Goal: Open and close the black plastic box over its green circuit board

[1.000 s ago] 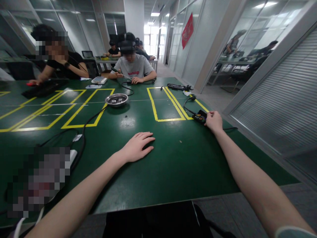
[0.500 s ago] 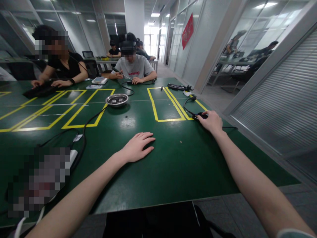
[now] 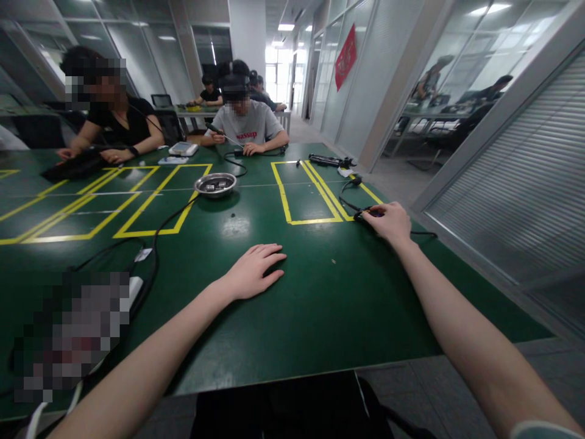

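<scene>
My left hand (image 3: pixel 253 271) rests palm down on the green table (image 3: pixel 292 323), fingers stretched out, with nothing in it. At the right, my right hand (image 3: pixel 389 224) is closed round a bundled black cable (image 3: pixel 360 216) lying near the yellow tape. Most of the bundle is hidden by the fingers. One stretch of cord loops up from it to a black plug (image 3: pixel 355 181). Another end sticks out to the right, past my wrist.
A steel bowl (image 3: pixel 216 185) with metal parts stands ahead of my left hand. Yellow tape (image 3: pixel 315 222) marks rectangles on the table. A folded black tripod-like thing (image 3: pixel 331 161) lies at the far edge. A white power strip (image 3: pixel 132 292) lies left. Two people sit opposite.
A little purple and blue now shows under the fingers of my right hand, where the bundle looked black before. My left hand has not moved.
</scene>
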The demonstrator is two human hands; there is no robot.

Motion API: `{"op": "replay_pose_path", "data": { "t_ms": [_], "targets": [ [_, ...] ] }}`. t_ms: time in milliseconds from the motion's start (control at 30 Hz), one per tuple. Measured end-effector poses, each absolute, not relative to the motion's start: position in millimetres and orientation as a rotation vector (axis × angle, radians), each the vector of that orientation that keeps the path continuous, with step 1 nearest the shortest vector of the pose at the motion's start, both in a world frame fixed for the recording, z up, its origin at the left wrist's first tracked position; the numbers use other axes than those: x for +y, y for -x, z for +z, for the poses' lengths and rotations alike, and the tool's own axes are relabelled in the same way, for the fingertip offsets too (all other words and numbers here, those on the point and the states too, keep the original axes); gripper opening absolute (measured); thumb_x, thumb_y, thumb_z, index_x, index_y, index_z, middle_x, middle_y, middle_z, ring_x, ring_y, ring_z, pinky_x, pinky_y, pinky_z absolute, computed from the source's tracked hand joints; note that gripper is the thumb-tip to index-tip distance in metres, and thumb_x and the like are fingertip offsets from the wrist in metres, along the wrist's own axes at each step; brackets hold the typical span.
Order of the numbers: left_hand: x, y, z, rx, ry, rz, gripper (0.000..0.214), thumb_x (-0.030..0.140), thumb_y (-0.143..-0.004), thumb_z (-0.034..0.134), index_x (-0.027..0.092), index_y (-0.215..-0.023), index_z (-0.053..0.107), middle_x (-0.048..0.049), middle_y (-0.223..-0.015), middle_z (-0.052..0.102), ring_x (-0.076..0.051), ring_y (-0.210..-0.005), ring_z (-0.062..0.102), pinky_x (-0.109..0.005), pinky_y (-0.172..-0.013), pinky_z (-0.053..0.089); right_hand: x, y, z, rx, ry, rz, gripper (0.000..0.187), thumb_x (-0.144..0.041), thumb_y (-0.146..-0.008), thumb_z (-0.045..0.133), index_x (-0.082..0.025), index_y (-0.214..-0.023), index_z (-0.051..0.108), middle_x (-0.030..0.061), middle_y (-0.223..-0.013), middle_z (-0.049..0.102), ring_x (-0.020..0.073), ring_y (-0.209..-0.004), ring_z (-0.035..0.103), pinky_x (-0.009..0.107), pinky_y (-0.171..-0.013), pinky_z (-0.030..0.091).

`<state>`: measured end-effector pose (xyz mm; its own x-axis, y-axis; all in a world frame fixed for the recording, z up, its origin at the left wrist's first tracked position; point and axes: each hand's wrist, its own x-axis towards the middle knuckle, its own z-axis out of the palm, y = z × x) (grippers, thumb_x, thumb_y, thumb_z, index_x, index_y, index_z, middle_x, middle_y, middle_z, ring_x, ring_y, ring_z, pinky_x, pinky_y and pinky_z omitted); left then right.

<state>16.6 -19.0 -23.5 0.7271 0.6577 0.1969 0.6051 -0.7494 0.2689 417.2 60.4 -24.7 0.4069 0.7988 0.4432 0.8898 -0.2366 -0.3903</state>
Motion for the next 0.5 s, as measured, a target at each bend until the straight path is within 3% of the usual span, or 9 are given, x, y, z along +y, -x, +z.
{"op": "replay_pose_path", "data": {
  "t_ms": [200, 500],
  "targets": [
    [-20.4, -16.6, -22.2, 1.020, -2.743, 0.412, 0.039, 0.039, -0.103, 0.050, 0.021, -0.136, 0.061, -0.0115, -0.151, 0.056, -0.026, -0.142, 0.049, -0.046, -0.119, 0.038, 64.8, -428.3, -28.3, -1.301, 1.971, -0.259, 0.053, -0.044, -0.068, 0.073, -0.016, -0.113, 0.074, 0.0143, -0.110, 0.063, 0.0280, -0.089, 0.064, 0.039, -0.080, 0.052],
    [-19.3, -16.7, -22.4, 1.010, -2.735, 0.420, 0.039, 0.039, -0.103, 0.050, 0.021, -0.136, 0.061, -0.0116, -0.150, 0.056, -0.026, -0.142, 0.049, -0.047, -0.119, 0.038, 64.7, -423.3, -32.7, -1.451, 2.252, -0.072, 0.044, -0.053, -0.077, 0.071, -0.019, -0.104, 0.079, 0.0153, -0.102, 0.076, 0.0349, -0.097, 0.071, 0.040, -0.077, 0.054]
  ]
}}
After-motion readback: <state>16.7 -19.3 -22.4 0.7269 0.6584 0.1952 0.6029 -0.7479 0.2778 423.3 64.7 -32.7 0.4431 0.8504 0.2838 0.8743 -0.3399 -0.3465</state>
